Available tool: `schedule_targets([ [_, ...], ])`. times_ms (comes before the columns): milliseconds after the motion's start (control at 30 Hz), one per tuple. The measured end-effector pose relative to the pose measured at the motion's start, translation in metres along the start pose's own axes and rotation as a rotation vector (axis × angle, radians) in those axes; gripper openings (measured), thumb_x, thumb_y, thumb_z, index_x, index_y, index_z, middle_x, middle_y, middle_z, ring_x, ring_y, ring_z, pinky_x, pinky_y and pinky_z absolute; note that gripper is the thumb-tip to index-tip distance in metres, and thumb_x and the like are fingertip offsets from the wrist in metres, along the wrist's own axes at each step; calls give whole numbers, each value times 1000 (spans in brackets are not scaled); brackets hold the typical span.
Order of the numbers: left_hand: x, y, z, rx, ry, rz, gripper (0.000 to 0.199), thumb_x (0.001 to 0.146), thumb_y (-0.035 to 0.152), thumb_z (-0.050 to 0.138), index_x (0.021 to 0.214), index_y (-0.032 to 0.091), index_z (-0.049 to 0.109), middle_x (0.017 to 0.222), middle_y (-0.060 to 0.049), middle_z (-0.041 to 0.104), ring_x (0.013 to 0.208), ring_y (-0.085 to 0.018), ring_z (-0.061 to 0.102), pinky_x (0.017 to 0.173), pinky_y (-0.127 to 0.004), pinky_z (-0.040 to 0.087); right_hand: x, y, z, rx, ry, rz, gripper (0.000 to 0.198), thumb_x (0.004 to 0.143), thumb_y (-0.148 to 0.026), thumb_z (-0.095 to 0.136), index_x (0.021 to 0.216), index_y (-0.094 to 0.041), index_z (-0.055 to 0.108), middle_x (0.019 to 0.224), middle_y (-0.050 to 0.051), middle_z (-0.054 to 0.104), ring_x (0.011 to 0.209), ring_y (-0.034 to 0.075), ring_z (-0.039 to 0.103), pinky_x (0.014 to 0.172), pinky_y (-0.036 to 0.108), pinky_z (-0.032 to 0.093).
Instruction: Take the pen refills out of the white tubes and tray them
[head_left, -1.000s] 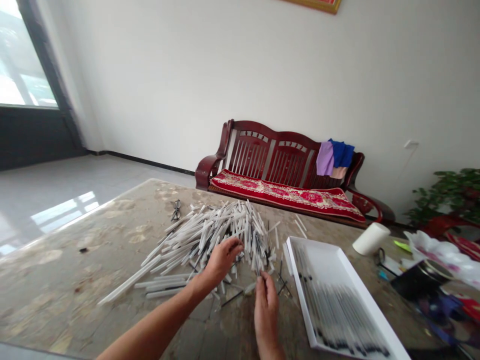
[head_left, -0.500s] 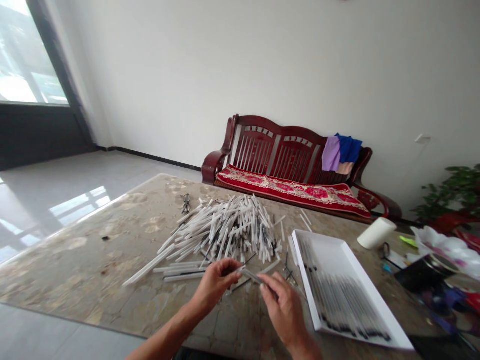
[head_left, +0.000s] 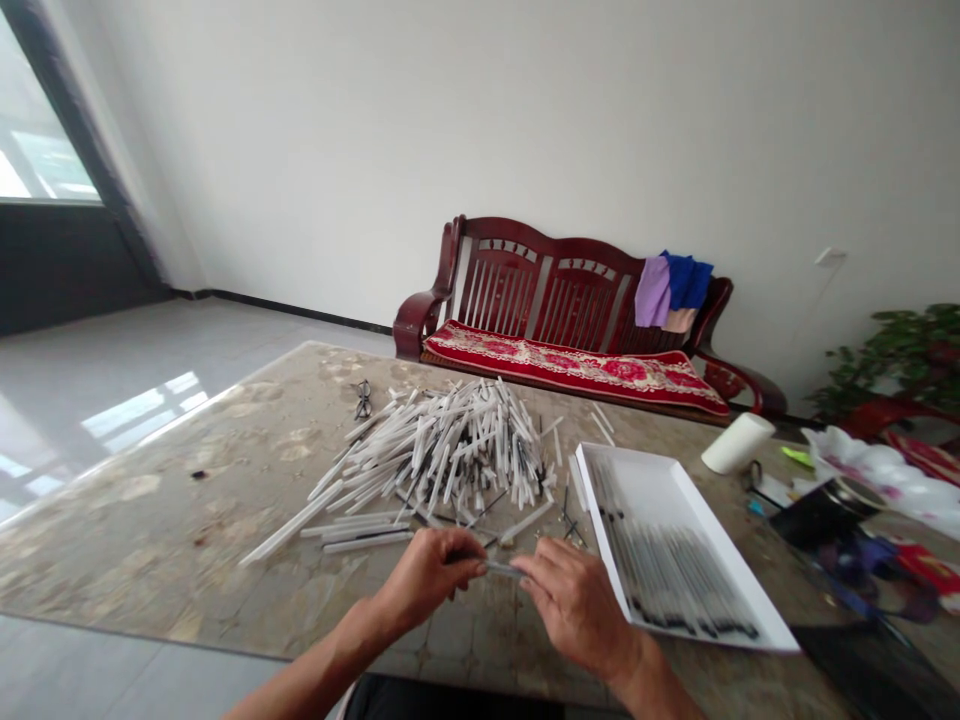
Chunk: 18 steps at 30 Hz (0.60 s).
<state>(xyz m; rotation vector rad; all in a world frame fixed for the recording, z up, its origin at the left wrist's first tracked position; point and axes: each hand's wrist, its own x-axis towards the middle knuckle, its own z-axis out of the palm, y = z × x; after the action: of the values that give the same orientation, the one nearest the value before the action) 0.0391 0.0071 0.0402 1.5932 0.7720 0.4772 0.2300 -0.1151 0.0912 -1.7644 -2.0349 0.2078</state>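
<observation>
Between my two hands, above the table's near side, lies a thin translucent grey tube [head_left: 502, 568]. My left hand [head_left: 439, 570] pinches its left end, and my right hand [head_left: 574, 600] grips the right end, fingers closed. What is inside the tube is too blurred to make out. Just beyond my hands is a large heap of white, translucent tubes [head_left: 457, 440], some with dark rods among them. To the right of my right hand stands a shallow white box [head_left: 694, 490]. It holds a row of grey tubes with dark ends [head_left: 675, 580].
A patterned cloth [head_left: 247, 450] covers the table. Black-framed glasses [head_left: 363, 398] lie behind the heap. At right are a white roll [head_left: 739, 443], a black cup [head_left: 825, 515] and a white scalloped dish [head_left: 877, 480]. A red wooden bench [head_left: 555, 280] stands beyond.
My right hand has turned palm-down over the tube, which now lies more level between both hands. The view has shifted slightly.
</observation>
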Motion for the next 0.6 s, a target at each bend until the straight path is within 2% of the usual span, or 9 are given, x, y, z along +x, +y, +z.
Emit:
schedule_targets([
  [100, -9, 4, 4, 76, 9, 54, 18, 74, 30, 63, 79, 17, 75, 55, 3, 59, 47, -11, 52, 44, -19, 40, -6, -1, 3, 207, 54, 79, 20, 90, -24, 59, 95, -29, 78, 79, 2, 69, 74, 18, 63, 65, 26, 42],
  [300, -17, -9, 16, 144, 3, 76, 15, 78, 28, 62, 79, 18, 73, 59, 1, 61, 51, -13, 57, 45, -19, 41, -25, -5, 38, 682, 35, 449, 19, 82, -21, 59, 81, -23, 78, 70, -1, 70, 70, 19, 63, 64, 25, 40],
  [367, -10, -12, 18, 153, -44, 48, 16, 78, 30, 62, 80, 17, 72, 57, 2, 60, 50, -13, 57, 45, -19, 41, -29, -3, 47, 760, 26, 508, 20, 81, -24, 58, 81, -21, 77, 67, -2, 69, 67, 18, 61, 61, 24, 39],
  [433, -2, -11, 17, 129, -106, 42, 22, 78, 34, 64, 89, 17, 71, 58, 3, 60, 50, -14, 57, 46, -19, 42, -31, 7, 48, 801, 46, 503, 20, 81, -27, 58, 82, -21, 77, 69, -1, 69, 68, 18, 61, 62, 24, 40],
  [500, 4, -11, 14, 86, -107, 88, 41, 77, 41, 67, 112, 18, 66, 69, 2, 64, 53, -14, 58, 47, -20, 43, -31, 30, 39, 788, 144, 502, 23, 82, -32, 58, 88, -20, 76, 73, 0, 71, 71, 19, 62, 64, 26, 43],
  [567, 5, -13, 11, 74, -5, 124, 50, 83, 47, 60, 125, 21, 58, 78, 1, 66, 56, -14, 61, 50, -21, 44, -30, 66, 19, 648, 296, 587, 28, 82, -35, 56, 94, -18, 75, 73, 1, 71, 72, 20, 63, 64, 26, 45],
  [600, 3, -16, 10, 94, 66, 120, 46, 86, 49, 54, 123, 22, 58, 77, 2, 66, 55, -14, 61, 52, -22, 45, -29, 87, 7, 491, 340, 690, 28, 81, -34, 55, 92, -17, 74, 72, 1, 71, 72, 21, 64, 64, 26, 45],
])
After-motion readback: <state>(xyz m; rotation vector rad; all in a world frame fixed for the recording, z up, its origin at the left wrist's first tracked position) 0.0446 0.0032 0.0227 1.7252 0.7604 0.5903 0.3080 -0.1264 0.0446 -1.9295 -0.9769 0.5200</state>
